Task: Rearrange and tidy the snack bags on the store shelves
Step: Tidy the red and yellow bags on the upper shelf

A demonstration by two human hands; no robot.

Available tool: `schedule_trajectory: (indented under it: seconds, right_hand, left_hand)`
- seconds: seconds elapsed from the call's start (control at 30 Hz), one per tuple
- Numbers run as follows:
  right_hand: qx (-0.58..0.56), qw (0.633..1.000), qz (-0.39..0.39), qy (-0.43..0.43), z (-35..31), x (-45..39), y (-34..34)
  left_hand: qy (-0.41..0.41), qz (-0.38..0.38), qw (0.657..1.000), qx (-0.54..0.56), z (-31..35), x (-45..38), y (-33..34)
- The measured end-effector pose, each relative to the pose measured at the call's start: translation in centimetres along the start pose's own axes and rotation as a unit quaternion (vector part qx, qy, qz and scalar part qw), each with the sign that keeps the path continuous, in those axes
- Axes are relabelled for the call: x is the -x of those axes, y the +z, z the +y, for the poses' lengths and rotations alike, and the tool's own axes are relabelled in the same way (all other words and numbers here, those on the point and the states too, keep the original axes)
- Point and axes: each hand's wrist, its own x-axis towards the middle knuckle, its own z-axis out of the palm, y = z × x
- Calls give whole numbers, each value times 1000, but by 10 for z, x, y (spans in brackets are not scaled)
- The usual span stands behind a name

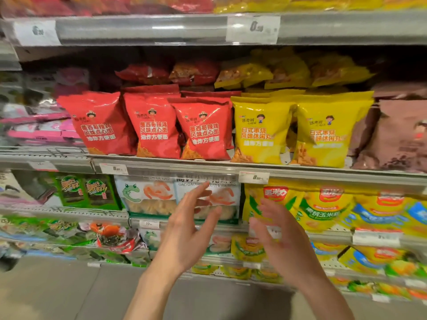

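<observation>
Two bare forearms and hands of one person, seen from above. The left hand (184, 229) and right hand (280, 239) wear no gloves, rings or watch. No sleeve shows on either forearm up to the bottom edge of the view. Fingers are slim, with short plain nails. Slight motion blur softens the fingertips.

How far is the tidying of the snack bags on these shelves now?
Looks done: the red bags and yellow bags stand upright in a front row. In hand: nothing; the left hand and right hand are open, raised before the shrimp snack bags. Left: loose bags piled behind, and tilted packets lower left.
</observation>
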Motion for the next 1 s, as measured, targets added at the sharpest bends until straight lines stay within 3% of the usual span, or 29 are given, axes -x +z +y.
schedule_trajectory:
  seconds: [0.33,0.5,0.63,0.87,1.0]
  right_hand:
    - [27,981,103,-160,-88,-49,-71]
    - [78,940,191,-272,-147,-71,-102]
    - [132,887,266,-354,-183,-92,-112]
    - [224,874,280,-329,-234,-133,-125]
    - [305,883,228,-273,-253,-163,-124]
  left_hand:
    - [182,78,980,-10,86,-69,-46]
    - [273,160,948,-11,125,-110,-91]
    - [307,199,930,-43,142,-133,-118]
    - [305,202,916,-167,158,-184,-146]
    - [290,176,902,-268,159,-220,-144]
